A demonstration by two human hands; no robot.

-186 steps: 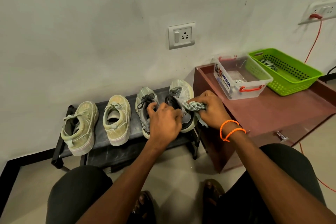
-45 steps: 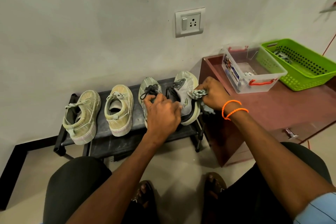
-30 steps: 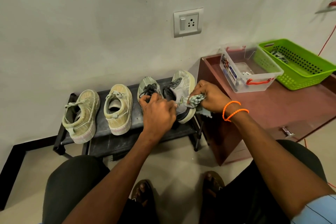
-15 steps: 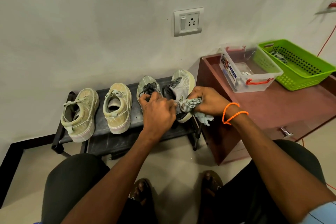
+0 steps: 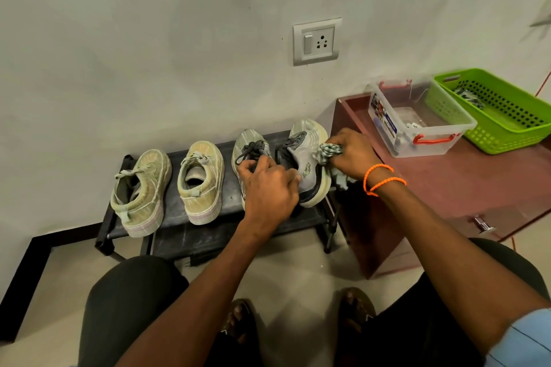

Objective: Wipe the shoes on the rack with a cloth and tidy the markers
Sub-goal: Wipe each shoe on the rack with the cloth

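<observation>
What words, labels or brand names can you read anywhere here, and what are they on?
None can be read.
Logo patch on the side of the grey shoe: too blurred to read.
Printed label on the end of the clear plastic box: print too small to read.
Wall socket: no text visible.

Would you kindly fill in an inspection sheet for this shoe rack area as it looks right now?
Surface: black rack, four shoes in a row.
Job's things: grey shoe tilted at the right end; cloth against its side; markers not identifiable.
Clutter: clear box and green basket on the red cabinet.
Grippers: left hand holds the grey shoe; right hand grips the cloth.
Cables: orange cable by the wall.
Surroundings: wall socket, tiled floor.
</observation>
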